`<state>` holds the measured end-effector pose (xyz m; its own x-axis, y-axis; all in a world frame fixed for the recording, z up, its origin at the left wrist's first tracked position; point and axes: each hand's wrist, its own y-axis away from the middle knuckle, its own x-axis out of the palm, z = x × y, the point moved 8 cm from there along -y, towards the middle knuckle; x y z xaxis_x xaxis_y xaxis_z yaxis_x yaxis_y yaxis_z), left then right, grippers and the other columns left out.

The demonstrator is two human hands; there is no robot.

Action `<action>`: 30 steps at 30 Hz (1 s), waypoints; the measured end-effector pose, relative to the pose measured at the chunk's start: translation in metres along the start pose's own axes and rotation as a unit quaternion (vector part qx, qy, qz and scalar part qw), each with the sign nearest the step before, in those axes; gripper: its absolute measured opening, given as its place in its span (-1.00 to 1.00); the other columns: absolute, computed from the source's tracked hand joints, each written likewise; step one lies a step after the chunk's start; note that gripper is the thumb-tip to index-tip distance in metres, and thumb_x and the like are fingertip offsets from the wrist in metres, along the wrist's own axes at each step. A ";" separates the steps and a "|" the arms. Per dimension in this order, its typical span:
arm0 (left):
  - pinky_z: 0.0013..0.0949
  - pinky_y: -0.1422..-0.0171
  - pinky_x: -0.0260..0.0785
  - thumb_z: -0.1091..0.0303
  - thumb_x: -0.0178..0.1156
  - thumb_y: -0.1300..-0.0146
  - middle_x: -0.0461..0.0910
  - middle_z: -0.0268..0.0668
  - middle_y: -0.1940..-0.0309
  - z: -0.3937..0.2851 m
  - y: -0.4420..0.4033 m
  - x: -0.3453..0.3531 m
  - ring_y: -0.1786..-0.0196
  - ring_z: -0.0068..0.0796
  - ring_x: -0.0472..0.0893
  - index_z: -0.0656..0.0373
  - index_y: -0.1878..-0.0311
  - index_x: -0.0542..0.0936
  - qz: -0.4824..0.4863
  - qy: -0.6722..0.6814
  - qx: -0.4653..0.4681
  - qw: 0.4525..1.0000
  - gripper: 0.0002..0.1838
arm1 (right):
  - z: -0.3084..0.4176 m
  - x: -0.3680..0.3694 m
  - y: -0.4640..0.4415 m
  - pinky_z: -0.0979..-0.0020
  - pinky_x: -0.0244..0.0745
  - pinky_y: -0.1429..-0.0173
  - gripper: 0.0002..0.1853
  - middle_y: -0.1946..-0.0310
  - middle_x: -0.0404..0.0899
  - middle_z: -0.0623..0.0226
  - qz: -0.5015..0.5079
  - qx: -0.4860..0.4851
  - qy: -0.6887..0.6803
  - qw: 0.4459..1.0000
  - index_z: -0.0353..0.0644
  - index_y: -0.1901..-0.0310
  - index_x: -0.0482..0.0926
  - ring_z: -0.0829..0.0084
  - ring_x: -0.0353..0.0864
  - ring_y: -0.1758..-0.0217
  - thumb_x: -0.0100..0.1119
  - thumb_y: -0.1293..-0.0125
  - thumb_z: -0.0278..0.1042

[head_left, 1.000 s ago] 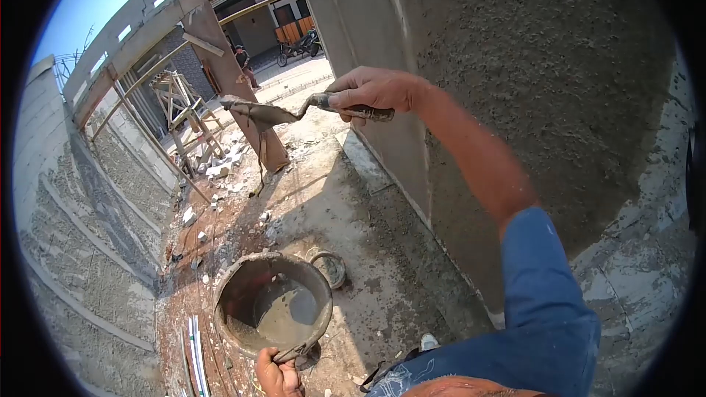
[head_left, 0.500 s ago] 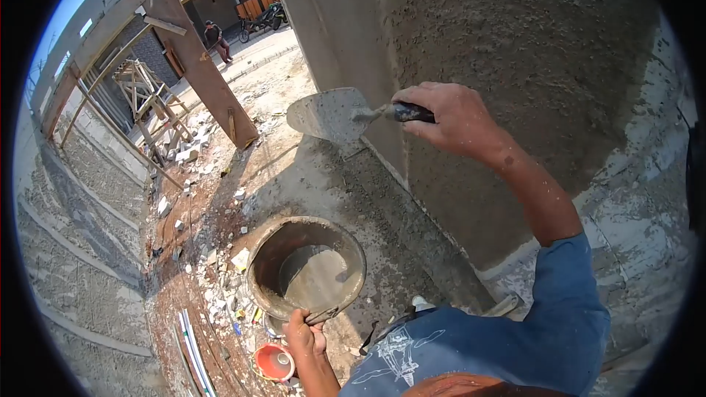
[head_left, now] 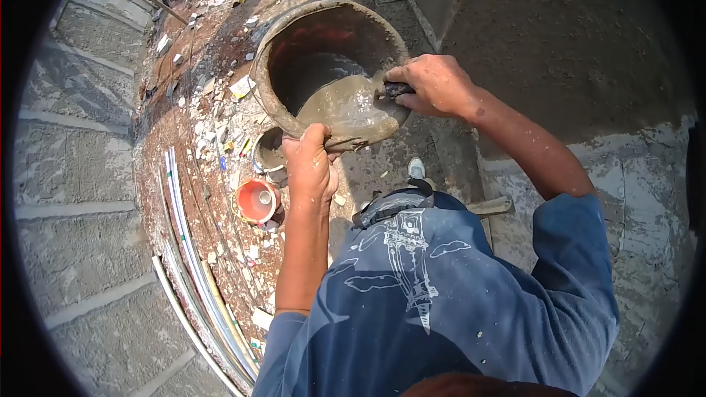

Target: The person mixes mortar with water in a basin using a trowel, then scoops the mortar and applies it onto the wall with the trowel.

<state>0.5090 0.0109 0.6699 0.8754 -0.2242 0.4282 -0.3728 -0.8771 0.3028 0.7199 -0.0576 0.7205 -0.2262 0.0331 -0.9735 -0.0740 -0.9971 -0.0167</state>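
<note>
My left hand (head_left: pixel 309 165) grips the near rim of a mortar-caked bucket (head_left: pixel 276 103), which is tilted towards me. Wet grey mortar (head_left: pixel 342 106) lies in its lower part. Wrapped round the dark handle of a trowel (head_left: pixel 398 90), my right hand (head_left: pixel 435 87) is at the bucket's right rim. The trowel's blade is mostly hidden in the bucket, at the mortar. To the right rises a wall (head_left: pixel 559 51) coated in damp grey plaster.
Below the bucket stand an orange-red pail (head_left: pixel 256 201) and another mortar-stained container (head_left: pixel 269 151). Long pipes (head_left: pixel 187 220) lie at the left among rubble (head_left: pixel 213 117). A block wall (head_left: pixel 88 176) bounds the left side. A piece of timber (head_left: pixel 491 207) lies by my right side.
My right hand has brought the trowel down from beside the wall to the bucket. My left hand has raised the bucket. The view has tipped downward.
</note>
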 end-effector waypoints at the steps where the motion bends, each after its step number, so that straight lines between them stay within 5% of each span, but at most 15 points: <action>1: -0.28 0.38 0.65 0.60 0.12 -0.17 0.59 -0.25 0.33 -0.002 0.002 0.001 0.45 -0.41 0.65 0.32 0.17 0.50 0.005 0.005 0.002 1.000 -0.85 | 0.002 0.004 -0.002 0.11 0.65 -0.02 -0.60 0.22 0.76 0.13 -0.010 -0.007 -0.031 0.999 -0.04 -0.07 0.71 0.11 0.76 0.08 0.34 -0.17 -0.22; 2: -0.27 0.37 0.66 0.60 0.12 -0.17 0.59 -0.25 0.33 -0.005 0.003 0.002 0.45 -0.40 0.66 0.32 0.17 0.50 0.014 0.011 0.004 1.000 -0.85 | 0.004 0.005 -0.005 0.10 0.64 -0.03 -0.58 0.21 0.77 0.12 -0.022 -0.013 -0.059 0.998 -0.04 -0.09 0.71 0.09 0.75 0.06 0.36 -0.16 -0.21; 5: -0.44 0.58 0.24 0.60 0.15 -0.21 0.53 -0.31 0.50 -0.013 0.005 -0.002 0.57 -0.48 0.53 0.30 0.30 0.52 -0.020 0.005 0.008 1.000 -0.98 | 0.011 0.000 -0.013 0.09 0.61 -0.06 -0.58 0.19 0.76 0.11 -0.036 -0.041 -0.102 0.993 -0.06 -0.07 0.72 0.04 0.74 0.04 0.39 -0.14 -0.21; 10: -0.28 0.37 0.63 0.57 0.15 -0.20 0.62 -0.18 0.36 -0.032 -0.007 -0.018 0.45 -0.29 0.65 0.33 0.27 0.55 -0.076 0.058 -0.008 0.995 -0.94 | 0.005 -0.042 -0.040 0.05 0.57 -0.09 -0.57 0.13 0.74 0.09 -0.022 -0.072 -0.160 0.984 -0.07 -0.06 0.71 0.02 0.71 0.00 0.35 -0.16 -0.11; 12: -0.29 0.51 0.53 0.57 0.14 -0.18 0.58 -0.21 0.45 -0.040 -0.016 -0.025 0.50 -0.27 0.65 0.30 0.30 0.52 -0.095 0.072 -0.018 0.993 -0.96 | -0.001 -0.081 -0.055 0.05 0.55 -0.12 -0.55 0.12 0.73 0.03 -0.040 -0.116 -0.174 0.977 -0.12 -0.08 0.69 -0.02 0.69 -0.04 0.35 -0.20 -0.09; 16: -0.12 0.35 0.65 0.56 0.12 -0.15 0.59 -0.17 0.37 -0.045 -0.028 -0.003 0.39 -0.18 0.68 0.31 0.29 0.52 -0.102 0.131 -0.017 0.986 -0.94 | -0.036 -0.206 -0.081 0.06 0.54 -0.12 -0.53 0.17 0.71 -0.01 -0.118 -0.242 -0.225 0.936 -0.24 -0.05 0.66 -0.08 0.67 -0.01 0.33 -0.27 -0.04; 19: -0.08 0.26 0.71 0.56 0.11 -0.12 0.60 -0.11 0.28 -0.041 -0.034 0.014 0.31 -0.12 0.70 0.35 0.20 0.49 -0.094 0.148 -0.012 0.984 -0.84 | -0.102 -0.305 -0.102 0.41 0.51 0.34 -0.67 0.48 0.56 0.39 -0.071 -0.181 -0.320 0.927 -0.31 0.20 0.65 0.59 0.59 0.43 0.22 -0.43 -0.13; 20: -0.09 0.25 0.71 0.54 0.10 -0.12 0.62 -0.10 0.26 -0.029 -0.050 -0.003 0.29 -0.11 0.70 0.33 0.20 0.49 -0.085 0.144 -0.026 0.986 -0.83 | -0.133 -0.340 -0.111 0.45 0.51 0.36 -0.64 0.47 0.58 0.40 -0.068 -0.172 -0.314 0.931 -0.29 0.20 0.67 0.57 0.61 0.42 0.24 -0.44 -0.08; 22: -0.09 0.25 0.72 0.53 0.09 -0.13 0.62 -0.09 0.26 -0.020 -0.054 -0.002 0.30 -0.10 0.71 0.34 0.20 0.50 -0.100 0.140 -0.038 0.984 -0.83 | -0.215 -0.415 -0.113 0.51 0.52 0.42 -0.59 0.42 0.66 0.36 -0.107 -0.108 -0.368 0.917 -0.23 0.12 0.70 0.60 0.61 0.48 0.24 -0.46 0.04; 24: -0.08 0.25 0.72 0.52 0.08 -0.13 0.62 -0.08 0.27 -0.016 -0.045 0.017 0.30 -0.09 0.71 0.34 0.20 0.50 -0.110 0.141 -0.048 0.983 -0.84 | -0.329 -0.526 -0.088 0.44 0.60 0.34 -0.59 0.42 0.61 0.41 -0.306 -0.023 -0.294 0.905 -0.24 0.02 0.67 0.60 0.60 0.44 0.21 -0.49 0.01; 25: -0.08 0.25 0.73 0.52 0.08 -0.14 0.62 -0.08 0.27 -0.014 -0.040 0.024 0.31 -0.09 0.71 0.34 0.21 0.50 -0.115 0.139 -0.053 0.982 -0.84 | -0.370 -0.569 -0.035 0.35 0.60 0.31 -0.62 0.47 0.56 0.43 -0.546 0.107 -0.238 0.796 -0.25 0.12 0.65 0.56 0.59 0.44 0.18 -0.51 -0.01; 26: -0.07 0.25 0.73 0.51 0.08 -0.14 0.62 -0.07 0.27 -0.011 -0.037 0.029 0.31 -0.08 0.71 0.35 0.21 0.50 -0.117 0.137 -0.056 0.982 -0.84 | -0.418 -0.613 0.000 0.30 0.56 0.27 -0.63 0.52 0.51 0.43 -0.629 0.118 -0.162 0.751 -0.25 0.13 0.64 0.55 0.56 0.43 0.15 -0.53 -0.04; 27: -0.07 0.25 0.74 0.51 0.08 -0.14 0.62 -0.07 0.27 -0.006 -0.036 0.033 0.31 -0.08 0.71 0.35 0.21 0.50 -0.117 0.134 -0.059 0.982 -0.84 | -0.391 -0.620 0.045 0.37 0.21 0.60 -0.72 0.63 0.46 0.47 -0.593 0.103 -0.256 0.757 -0.20 0.16 0.68 0.54 0.36 0.67 0.20 -0.42 -0.13; 29: -0.06 0.25 0.74 0.50 0.07 -0.15 0.62 -0.06 0.28 0.009 -0.036 0.038 0.32 -0.07 0.72 0.35 0.21 0.51 -0.109 0.130 -0.076 0.982 -0.84 | -0.263 -0.578 0.112 0.38 0.25 0.57 -0.70 0.63 0.47 0.46 -0.587 0.152 -0.117 0.787 -0.19 0.14 0.70 0.52 0.40 0.64 0.20 -0.42 -0.10; 30: -0.06 0.25 0.75 0.49 0.07 -0.15 0.62 -0.06 0.28 0.017 -0.037 0.038 0.33 -0.06 0.72 0.35 0.21 0.51 -0.105 0.125 -0.083 0.983 -0.84 | -0.269 -0.567 0.118 0.34 0.38 0.41 -0.67 0.57 0.49 0.43 -0.579 0.115 -0.037 0.806 -0.21 0.10 0.67 0.54 0.46 0.53 0.19 -0.46 -0.08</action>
<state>0.5615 0.0271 0.6604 0.8435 0.0838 0.5306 -0.2550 -0.8069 0.5328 1.1005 -0.2124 1.2095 0.0669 0.9457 -0.3180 -0.4538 -0.2550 -0.8538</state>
